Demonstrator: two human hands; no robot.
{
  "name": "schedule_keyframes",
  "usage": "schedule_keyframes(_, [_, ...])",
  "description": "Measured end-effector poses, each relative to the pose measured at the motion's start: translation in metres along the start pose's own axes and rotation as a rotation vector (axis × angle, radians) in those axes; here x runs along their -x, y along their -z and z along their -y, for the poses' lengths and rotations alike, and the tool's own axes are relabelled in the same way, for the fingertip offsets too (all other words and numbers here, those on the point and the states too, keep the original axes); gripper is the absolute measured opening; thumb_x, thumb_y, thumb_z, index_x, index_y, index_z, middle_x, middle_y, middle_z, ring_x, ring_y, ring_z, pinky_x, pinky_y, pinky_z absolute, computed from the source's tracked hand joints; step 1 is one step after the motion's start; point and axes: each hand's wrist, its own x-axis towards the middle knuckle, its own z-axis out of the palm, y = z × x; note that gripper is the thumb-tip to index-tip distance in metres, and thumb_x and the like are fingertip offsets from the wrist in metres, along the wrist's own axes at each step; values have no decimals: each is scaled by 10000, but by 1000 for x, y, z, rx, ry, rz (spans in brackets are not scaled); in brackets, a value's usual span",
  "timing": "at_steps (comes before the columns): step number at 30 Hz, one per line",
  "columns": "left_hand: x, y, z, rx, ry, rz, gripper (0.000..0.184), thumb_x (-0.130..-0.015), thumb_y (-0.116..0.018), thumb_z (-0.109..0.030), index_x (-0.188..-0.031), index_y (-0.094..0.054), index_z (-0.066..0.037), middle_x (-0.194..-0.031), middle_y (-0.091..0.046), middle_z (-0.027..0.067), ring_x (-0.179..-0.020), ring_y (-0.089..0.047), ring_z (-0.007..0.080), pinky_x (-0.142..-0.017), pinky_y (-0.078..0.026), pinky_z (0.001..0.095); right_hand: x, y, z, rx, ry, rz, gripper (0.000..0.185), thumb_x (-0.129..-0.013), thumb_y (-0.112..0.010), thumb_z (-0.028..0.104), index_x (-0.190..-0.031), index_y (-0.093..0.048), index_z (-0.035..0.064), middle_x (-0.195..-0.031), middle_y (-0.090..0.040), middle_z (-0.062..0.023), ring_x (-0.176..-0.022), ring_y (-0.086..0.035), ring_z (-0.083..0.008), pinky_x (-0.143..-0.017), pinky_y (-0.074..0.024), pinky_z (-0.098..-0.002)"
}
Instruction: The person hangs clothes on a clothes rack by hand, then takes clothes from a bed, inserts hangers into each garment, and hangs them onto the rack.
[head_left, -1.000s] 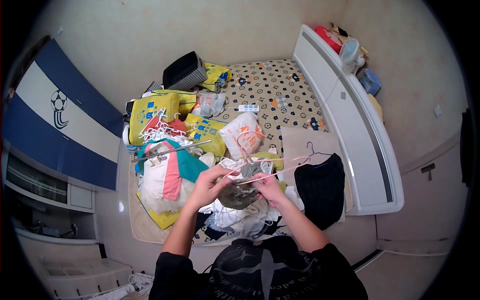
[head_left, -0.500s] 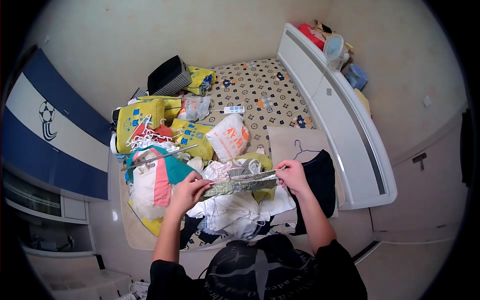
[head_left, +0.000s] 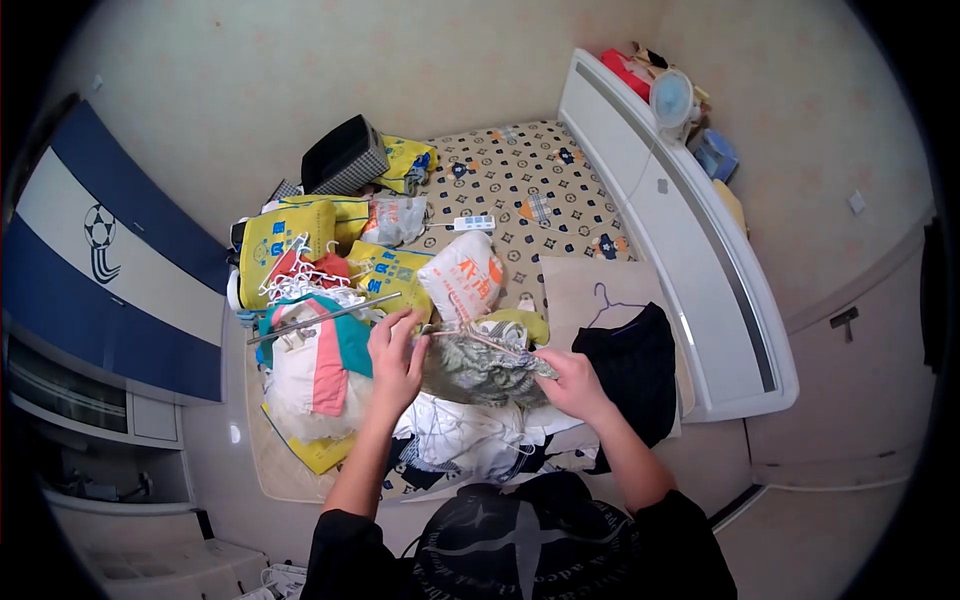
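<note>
A green patterned garment (head_left: 478,374) hangs over the pile of clothes, its fabric gathered and drooping. A thin pinkish clothes hanger (head_left: 478,336) shows along its upper edge. My right hand (head_left: 578,385) grips the garment's right end. At the left end, my left hand (head_left: 396,362) has its thumb and fingers apart beside the fabric; any contact there is hard to make out. Under the garment lie white clothes (head_left: 455,430). To the right, a black garment (head_left: 630,370) lies with a purple hanger (head_left: 605,300) at its top.
Left of my hands are a white, pink and teal garment (head_left: 330,365), a metal rod (head_left: 325,318) and white hangers (head_left: 310,275). Yellow bags (head_left: 285,240), a white plastic bag (head_left: 463,280), a power strip (head_left: 473,223) and a checked box (head_left: 345,160) sit farther back. A white headboard (head_left: 690,260) borders the right.
The garment, earlier stretched into a narrow band between both hands, now hangs lower and wider. My left hand has moved up and its fingers have parted; my right hand has dropped slightly.
</note>
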Motion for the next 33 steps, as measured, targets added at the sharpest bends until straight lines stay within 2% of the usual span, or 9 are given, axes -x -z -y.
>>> schedule_keyframes(8, [61, -76, -39, 947, 917, 539, 480, -955, -677, -306, -1283, -593, 35, -1007, -689, 90, -841, -635, 132, -743, -508, 276, 55, -65, -15, 303, -234, -181, 393, -768, -656, 84, -1154, -587, 104, -907, -680, -150, -773, -670, -381, -680, -541, -467])
schedule_keyframes(11, [75, -111, -53, 672, 640, 505, 476, -939, -672, -292, -1280, -594, 31, -999, -711, 143, -768, -666, 181, -721, -522, 312, 70, -80, -16, 371, -138, -130, 397, -787, -697, 92, -1162, -570, 62, -979, -642, -127, -775, -658, -349, -696, -542, -412])
schedule_keyframes(15, [58, -132, -68, 615, 506, 600, 366, -953, -618, -220, -1267, -625, -32, -917, -711, 209, -757, -704, 290, -710, -534, 378, 84, -41, -30, -208, -203, -55, 491, -803, -766, 135, -1239, -563, 38, -1067, -557, -94, -942, -608, -204, -828, -506, -309])
schedule_keyframes(19, [50, -158, -95, 526, 256, 811, 342, -958, -612, -210, -1287, -630, -119, -974, -693, 222, -873, -684, 394, -754, -538, 430, 139, -19, -130, -305, -527, -467, 752, -790, -759, 83, -1449, -396, 95, -1329, -517, -123, -1178, -548, -240, -912, -489, -348])
schedule_keyframes(22, [37, -176, -133, 489, 106, 965, 332, -967, -600, -197, -1293, -627, -135, -926, -680, 213, -797, -663, 379, -700, -522, 417, 183, 5, -188, -616, -768, -649, 810, -884, -677, 79, -1562, -243, 165, -1535, -350, -135, -1362, -403, -250, -1040, -419, -394])
schedule_keyframes(26, [28, -206, -178, 657, 50, 1211, 322, -979, -601, -181, -1297, -622, -139, -843, -669, 174, -713, -642, 286, -665, -505, 383, 244, 7, -254, -1082, -897, -910, 709, -981, -580, 456, -1571, -207, 327, -1599, -261, -45, -1439, -293, -267, -1111, -278, -579])
schedule_keyframes(29, [18, -230, -198, 838, 26, 1366, 316, -992, -599, -147, -1306, -612, -114, -925, -688, 119, -841, -635, 151, -767, -504, 322, 288, 5, -289, -1387, -786, -953, 810, -938, -474, 671, -1578, -194, 261, -1606, -266, -34, -1462, -257, -289, -1148, -226, -585])
schedule_keyframes(32, [9, -272, -201, 980, 14, 1345, 333, -1004, -600, -177, -1316, -597, -61, -1091, -691, 80, -1005, -602, 115, -904, -474, 283, 306, 19, -285, -1520, -499, -959, 752, -959, -470, 634, -1531, -340, 164, -1557, -388, -52, -1435, -337, -291, -1180, -237, -519])
schedule_keyframes(33, [9, -289, -198, 963, 96, 1392, 331, -1008, -594, -169, -1315, -596, -46, -1147, -674, 67, -1076, -587, 124, -971, -447, 284, 315, 28, -280, -1677, -601, -1026, 597, -992, -546, 473, -1471, -438, 133, -1460, -507, -64, -1345, -460, -297, -1141, -333, -484])
